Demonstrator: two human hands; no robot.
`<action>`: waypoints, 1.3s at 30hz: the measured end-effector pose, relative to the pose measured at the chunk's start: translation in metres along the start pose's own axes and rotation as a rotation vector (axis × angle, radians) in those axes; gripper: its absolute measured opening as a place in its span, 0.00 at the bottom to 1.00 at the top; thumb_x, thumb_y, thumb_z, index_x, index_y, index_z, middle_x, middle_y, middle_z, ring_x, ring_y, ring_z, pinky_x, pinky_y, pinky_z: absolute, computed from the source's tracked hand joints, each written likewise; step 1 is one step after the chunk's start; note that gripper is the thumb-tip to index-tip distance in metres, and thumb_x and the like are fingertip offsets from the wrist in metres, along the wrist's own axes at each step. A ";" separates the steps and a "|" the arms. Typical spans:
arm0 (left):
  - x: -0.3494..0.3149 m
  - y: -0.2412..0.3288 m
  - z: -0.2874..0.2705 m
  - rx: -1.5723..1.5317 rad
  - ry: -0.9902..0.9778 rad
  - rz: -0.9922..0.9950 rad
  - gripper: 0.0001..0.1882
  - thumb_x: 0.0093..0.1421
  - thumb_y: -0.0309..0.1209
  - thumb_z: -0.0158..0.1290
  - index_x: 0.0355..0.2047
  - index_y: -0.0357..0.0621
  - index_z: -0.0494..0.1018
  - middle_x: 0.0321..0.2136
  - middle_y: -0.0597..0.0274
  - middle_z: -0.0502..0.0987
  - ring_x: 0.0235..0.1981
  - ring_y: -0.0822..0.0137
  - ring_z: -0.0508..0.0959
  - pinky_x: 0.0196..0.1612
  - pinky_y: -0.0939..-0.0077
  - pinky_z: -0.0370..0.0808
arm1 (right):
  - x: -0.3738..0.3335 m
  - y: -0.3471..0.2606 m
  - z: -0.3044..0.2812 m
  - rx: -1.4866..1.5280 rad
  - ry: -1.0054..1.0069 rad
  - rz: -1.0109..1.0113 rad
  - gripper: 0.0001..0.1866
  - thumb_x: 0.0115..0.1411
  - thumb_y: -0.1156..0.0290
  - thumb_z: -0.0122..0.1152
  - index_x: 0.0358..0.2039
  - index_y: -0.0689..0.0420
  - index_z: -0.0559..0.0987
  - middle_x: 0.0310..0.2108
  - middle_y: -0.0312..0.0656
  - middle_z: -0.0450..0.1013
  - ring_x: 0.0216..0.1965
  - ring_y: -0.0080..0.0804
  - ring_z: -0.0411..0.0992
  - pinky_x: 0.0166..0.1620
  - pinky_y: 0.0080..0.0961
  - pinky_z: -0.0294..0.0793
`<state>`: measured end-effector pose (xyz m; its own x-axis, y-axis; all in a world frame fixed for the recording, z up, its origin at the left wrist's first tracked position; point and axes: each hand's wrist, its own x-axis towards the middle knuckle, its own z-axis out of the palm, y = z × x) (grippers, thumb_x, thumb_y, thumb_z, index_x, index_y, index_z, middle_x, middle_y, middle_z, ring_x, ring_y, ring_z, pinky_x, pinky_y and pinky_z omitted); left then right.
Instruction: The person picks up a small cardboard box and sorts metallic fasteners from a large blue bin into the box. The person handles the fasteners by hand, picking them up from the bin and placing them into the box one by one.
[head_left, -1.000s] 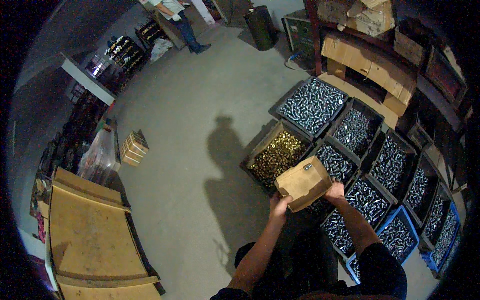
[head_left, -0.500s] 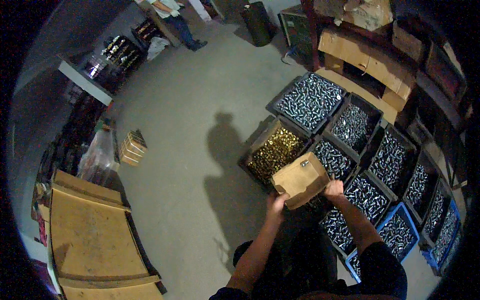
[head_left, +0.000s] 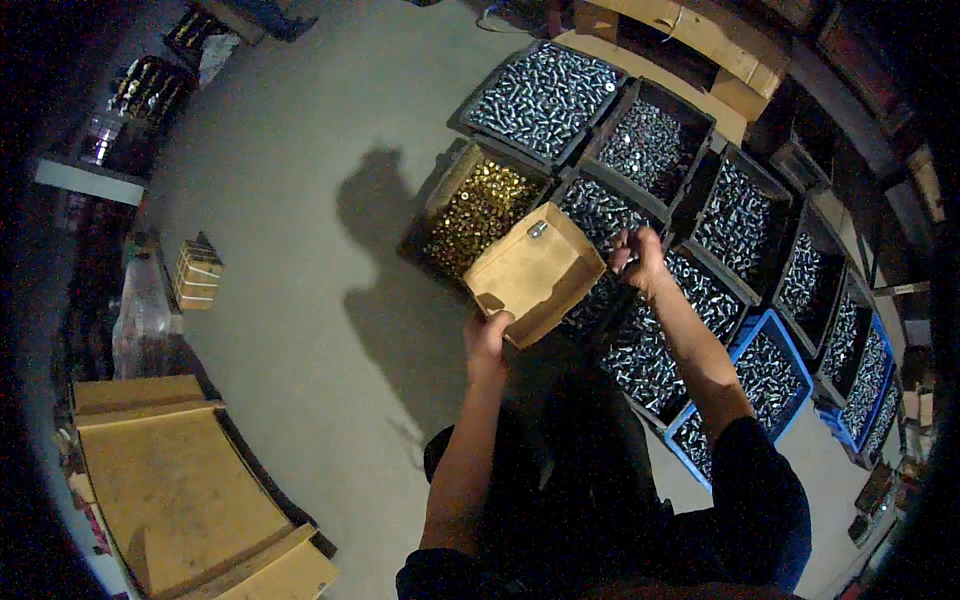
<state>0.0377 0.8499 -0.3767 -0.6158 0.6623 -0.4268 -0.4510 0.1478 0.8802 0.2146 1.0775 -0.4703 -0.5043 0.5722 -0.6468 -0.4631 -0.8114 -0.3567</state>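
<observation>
Box [head_left: 530, 280] in left grip [head_left: 488, 338], metal piece [head_left: 538, 230] inside, bins [head_left: 791, 348] of fasteners [head_left: 768, 378] nearby

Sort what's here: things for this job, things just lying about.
Job, it seems:
shallow box, in the left hand
small metal piece inside it
silver parts near the right hand

Lying about, apparently:
strapped carton
brown cardboard at lower left

LH [head_left: 488, 337] in grip, RH [head_left: 643, 258] half-curled

Shallow tan cardboard box [head_left: 518, 272], open side up, small metallic piece [head_left: 538, 229] inside
</observation>
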 end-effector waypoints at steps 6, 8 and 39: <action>-0.007 0.006 0.027 -0.093 -0.029 -0.004 0.22 0.43 0.24 0.50 0.43 0.35 0.65 0.35 0.60 0.69 0.35 0.65 0.70 0.40 0.73 0.67 | -0.080 -0.059 0.072 -0.074 -0.284 -0.258 0.11 0.50 0.60 0.44 0.24 0.55 0.68 0.24 0.39 0.65 0.21 0.27 0.62 0.21 0.19 0.62; 0.000 -0.004 0.022 -0.105 -0.070 -0.009 0.23 0.43 0.23 0.50 0.44 0.35 0.65 0.36 0.60 0.70 0.37 0.64 0.70 0.41 0.73 0.67 | -0.082 -0.053 0.085 -0.305 -0.484 -0.205 0.09 0.50 0.64 0.44 0.22 0.55 0.69 0.21 0.38 0.64 0.20 0.24 0.60 0.21 0.19 0.59; 0.011 -0.022 0.016 -0.072 -0.047 0.029 0.26 0.44 0.20 0.51 0.48 0.35 0.64 0.42 0.57 0.70 0.41 0.63 0.71 0.45 0.69 0.68 | -0.085 0.013 0.092 -0.543 -0.226 0.030 0.08 0.56 0.71 0.41 0.30 0.55 0.72 0.23 0.34 0.68 0.19 0.21 0.61 0.18 0.16 0.58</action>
<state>0.0516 0.8652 -0.3977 -0.5991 0.6993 -0.3900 -0.4802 0.0760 0.8739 0.1840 1.0291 -0.3578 -0.6820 0.5110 -0.5232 -0.0369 -0.7385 -0.6732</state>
